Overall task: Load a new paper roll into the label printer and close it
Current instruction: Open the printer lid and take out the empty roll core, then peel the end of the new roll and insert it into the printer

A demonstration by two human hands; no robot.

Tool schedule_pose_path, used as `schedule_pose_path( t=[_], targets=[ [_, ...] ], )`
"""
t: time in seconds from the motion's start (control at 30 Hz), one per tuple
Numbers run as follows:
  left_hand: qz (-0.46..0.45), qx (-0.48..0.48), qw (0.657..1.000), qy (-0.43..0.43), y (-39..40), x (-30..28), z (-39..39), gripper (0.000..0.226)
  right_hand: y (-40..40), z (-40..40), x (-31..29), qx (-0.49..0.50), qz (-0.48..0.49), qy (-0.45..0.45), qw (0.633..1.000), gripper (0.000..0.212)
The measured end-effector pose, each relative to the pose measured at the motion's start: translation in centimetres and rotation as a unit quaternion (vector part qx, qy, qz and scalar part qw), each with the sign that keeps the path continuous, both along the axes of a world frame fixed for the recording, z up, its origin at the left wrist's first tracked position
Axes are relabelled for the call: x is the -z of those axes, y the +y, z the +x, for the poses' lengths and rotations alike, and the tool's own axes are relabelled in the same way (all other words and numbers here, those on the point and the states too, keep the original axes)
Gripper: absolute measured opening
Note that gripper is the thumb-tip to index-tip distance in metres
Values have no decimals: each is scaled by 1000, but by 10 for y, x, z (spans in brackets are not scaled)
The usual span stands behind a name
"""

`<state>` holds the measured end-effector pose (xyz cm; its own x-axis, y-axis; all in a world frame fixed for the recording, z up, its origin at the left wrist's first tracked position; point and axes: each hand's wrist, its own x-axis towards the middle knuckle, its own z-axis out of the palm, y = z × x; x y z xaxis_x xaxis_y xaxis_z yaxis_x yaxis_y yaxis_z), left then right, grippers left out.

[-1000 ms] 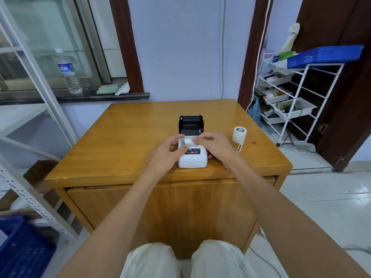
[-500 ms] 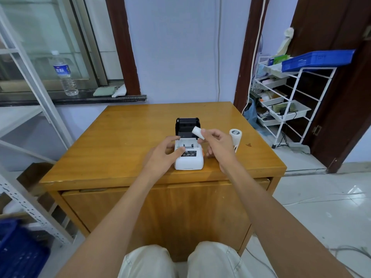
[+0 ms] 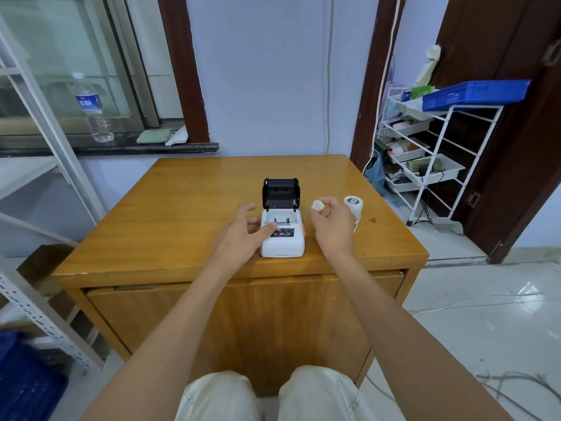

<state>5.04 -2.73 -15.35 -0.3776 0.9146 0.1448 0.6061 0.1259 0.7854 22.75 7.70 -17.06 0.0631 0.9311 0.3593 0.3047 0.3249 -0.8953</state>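
The small white label printer [image 3: 283,238] sits near the front edge of the wooden table [image 3: 188,208] with its black lid [image 3: 281,192] tipped up and back, so the paper bay shows. My left hand [image 3: 243,230] rests against the printer's left side, thumb on its top front. My right hand [image 3: 332,221] hovers to the right of the printer and pinches a small white paper core [image 3: 318,204] between its fingertips. A fuller white paper roll [image 3: 353,204] stands on the table just behind and right of that hand.
A white wire rack [image 3: 431,153] with trays and a blue basket stands to the right of the table. A water bottle [image 3: 92,109] stands on the window ledge at back left. Metal shelving [image 3: 36,302] and a blue crate are at the left.
My right hand lifted the small white core out of the printer bay and carried it to the right, beside the standing roll. My left hand stayed on the printer.
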Motion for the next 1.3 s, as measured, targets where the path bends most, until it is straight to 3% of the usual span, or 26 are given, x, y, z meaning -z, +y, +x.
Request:
schedule_pose_path(
  t=[0.2, 0.53, 0.67, 0.83, 1.1, 1.17, 1.3],
  targets=[
    [0, 0, 1000, 0, 0, 0, 0, 70, 4, -5, 3, 46, -1, -88, 995, 24],
    [4, -2, 1000, -1, -1, 0, 1, 69, 5, -8, 0, 61, -53, -134, 988, 30],
    [0, -10, 1000, 12, 0, 0, 2, 68, 3, -9, 0, 72, -46, -146, 986, 48],
    [-1, -8, 1000, 14, -1, -1, 2, 69, -2, -7, -2, 65, -36, -116, 991, 61],
    [0, -2, 1000, 8, -1, 2, -1, 69, -5, 36, -54, 93, 82, -15, 992, 39],
    [2, -3, 1000, 11, -1, 2, -1, 68, 1, 50, -63, 121, 60, -82, 988, 44],
    [0, -4, 1000, 17, -2, 1, 0, 67, 16, 63, -51, 126, -73, -238, 960, 78]
  ],
)
